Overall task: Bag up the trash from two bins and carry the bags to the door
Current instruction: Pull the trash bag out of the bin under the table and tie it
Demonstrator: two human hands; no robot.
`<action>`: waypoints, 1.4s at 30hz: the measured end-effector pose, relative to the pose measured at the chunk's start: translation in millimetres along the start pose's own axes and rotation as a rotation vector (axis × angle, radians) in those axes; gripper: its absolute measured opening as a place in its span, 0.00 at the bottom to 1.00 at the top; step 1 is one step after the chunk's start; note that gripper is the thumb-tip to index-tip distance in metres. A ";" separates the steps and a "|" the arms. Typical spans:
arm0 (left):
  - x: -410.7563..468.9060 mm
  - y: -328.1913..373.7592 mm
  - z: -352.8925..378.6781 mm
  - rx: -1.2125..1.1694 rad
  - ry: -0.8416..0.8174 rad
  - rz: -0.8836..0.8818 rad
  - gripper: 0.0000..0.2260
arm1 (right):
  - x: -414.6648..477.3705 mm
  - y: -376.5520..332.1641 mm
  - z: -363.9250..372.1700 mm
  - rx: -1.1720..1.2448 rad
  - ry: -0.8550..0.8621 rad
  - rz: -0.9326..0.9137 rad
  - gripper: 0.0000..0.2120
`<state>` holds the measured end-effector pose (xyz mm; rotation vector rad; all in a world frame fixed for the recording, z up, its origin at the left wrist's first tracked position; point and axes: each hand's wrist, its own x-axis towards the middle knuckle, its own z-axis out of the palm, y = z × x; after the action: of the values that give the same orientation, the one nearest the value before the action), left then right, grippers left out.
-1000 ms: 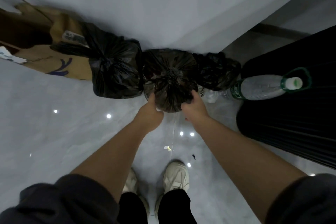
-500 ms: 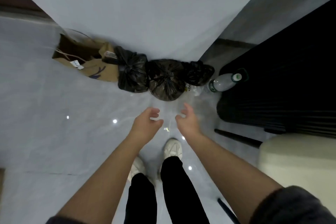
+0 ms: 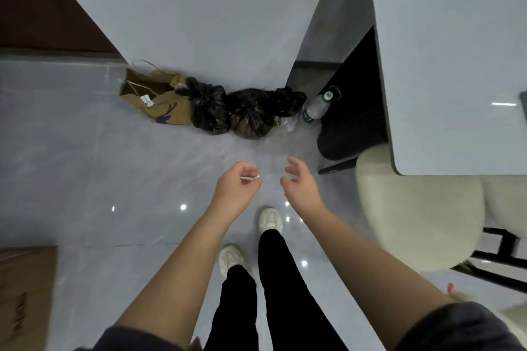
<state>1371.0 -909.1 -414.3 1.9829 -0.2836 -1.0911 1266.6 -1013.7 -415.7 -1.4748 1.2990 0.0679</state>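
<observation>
Cardboard box (image 3: pixel 25 293) now shows at the lower left, not seen before. By the wall lies a brown paper bag (image 3: pixel 159 102), then three black trash bags (image 3: pixel 249 114) side by side, then a plastic bottle (image 3: pixel 315 108); all look farther away than half a second ago. The left hand (image 3: pixel 236 189) is loosely curled and empty, the right hand (image 3: pixel 301 185) half open and empty, both well apart from the bags.

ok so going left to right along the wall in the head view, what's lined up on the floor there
brown paper bag → first black trash bag → middle black trash bag → third black trash bag → plastic water bottle → black bin
</observation>
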 end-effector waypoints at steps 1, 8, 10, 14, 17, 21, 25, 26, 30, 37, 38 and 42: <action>-14.2 2.0 -0.5 -0.001 0.004 0.004 0.09 | -13.4 0.3 -3.8 0.002 -0.003 -0.004 0.24; -79.5 15.5 13.2 -0.003 0.036 0.033 0.07 | -75.9 2.2 -34.0 0.037 -0.030 -0.041 0.22; -92.5 16.1 21.3 -0.024 0.043 0.042 0.07 | -86.4 8.2 -43.9 0.036 -0.044 -0.055 0.21; -120.2 13.5 47.4 -0.061 0.066 0.035 0.07 | -103.4 29.3 -69.2 0.019 -0.074 -0.073 0.21; -140.1 8.7 71.7 -0.101 0.101 0.031 0.07 | -113.3 48.4 -88.2 0.009 -0.085 -0.082 0.20; -160.3 3.4 98.0 -0.140 0.142 0.017 0.06 | -120.3 65.9 -107.1 0.005 -0.090 -0.096 0.20; -170.6 1.9 107.5 -0.145 0.155 0.018 0.06 | -127.0 75.7 -115.8 0.014 -0.094 -0.094 0.20; -172.3 2.1 107.8 -0.147 0.157 0.018 0.06 | -128.8 78.0 -116.4 0.017 -0.092 -0.094 0.20; -176.6 1.9 105.5 -0.136 0.146 0.035 0.06 | -136.8 84.3 -114.3 0.029 -0.078 -0.094 0.19; -196.3 -8.2 98.2 -0.054 0.093 0.096 0.05 | -161.8 97.7 -98.9 0.051 -0.036 -0.095 0.19; -199.9 -9.7 97.5 -0.043 0.085 0.111 0.05 | -167.0 100.2 -96.7 0.057 -0.030 -0.096 0.19; -213.2 -19.6 94.3 0.002 0.050 0.139 0.05 | -183.3 112.0 -91.5 0.080 -0.003 -0.096 0.17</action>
<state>1166.5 -834.3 -328.6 1.9578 -0.3898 -0.9521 1061.6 -935.4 -336.2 -1.4661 1.2130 -0.0439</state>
